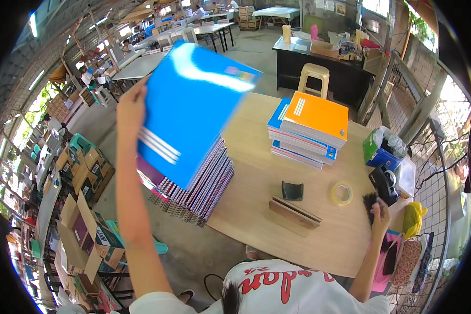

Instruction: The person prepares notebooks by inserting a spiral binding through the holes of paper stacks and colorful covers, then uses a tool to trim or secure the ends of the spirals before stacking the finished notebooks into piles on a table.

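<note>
My left hand grips a glossy blue notebook by its left edge. The notebook is tilted and slightly blurred, raised over a tall stack of spiral-bound notebooks at the table's left edge; it hides the top of that stack. Over at the right side of the table, my right hand is closed, its fingers on a small black brush with dark bristles. Farther back stands a second stack of notebooks, with an orange notebook on top and blue covers beneath.
On the wooden table are a wooden block, a black curved piece and a roll of clear tape. A tape dispenser and a green-and-blue container line the right edge. Beyond stands a plastic stool; open cardboard boxes are at left.
</note>
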### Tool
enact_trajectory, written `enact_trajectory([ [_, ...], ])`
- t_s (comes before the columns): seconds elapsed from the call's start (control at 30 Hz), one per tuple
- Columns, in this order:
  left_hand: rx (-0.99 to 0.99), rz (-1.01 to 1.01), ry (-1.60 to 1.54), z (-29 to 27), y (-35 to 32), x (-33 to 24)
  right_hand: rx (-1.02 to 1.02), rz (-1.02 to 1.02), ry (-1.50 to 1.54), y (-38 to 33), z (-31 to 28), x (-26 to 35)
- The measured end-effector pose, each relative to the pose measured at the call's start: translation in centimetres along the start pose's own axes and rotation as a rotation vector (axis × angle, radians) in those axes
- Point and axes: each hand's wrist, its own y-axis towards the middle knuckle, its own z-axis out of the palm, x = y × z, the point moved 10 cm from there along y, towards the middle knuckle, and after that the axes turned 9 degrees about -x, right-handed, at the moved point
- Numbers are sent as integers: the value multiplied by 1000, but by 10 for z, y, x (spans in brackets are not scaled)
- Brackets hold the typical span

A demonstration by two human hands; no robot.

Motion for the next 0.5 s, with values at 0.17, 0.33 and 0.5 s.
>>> enact_trajectory([
  [0.17, 324, -206, 712, 13, -45, 170, 60, -309, -410, -54, 37, -39],
  [0.33, 297, -221, 442, 28, -74, 185, 63, -426, -662, -90, 45, -79],
  [0.5, 312, -177, 491, 30, -71, 176, 162, -346, -771, -104, 45, -91],
])
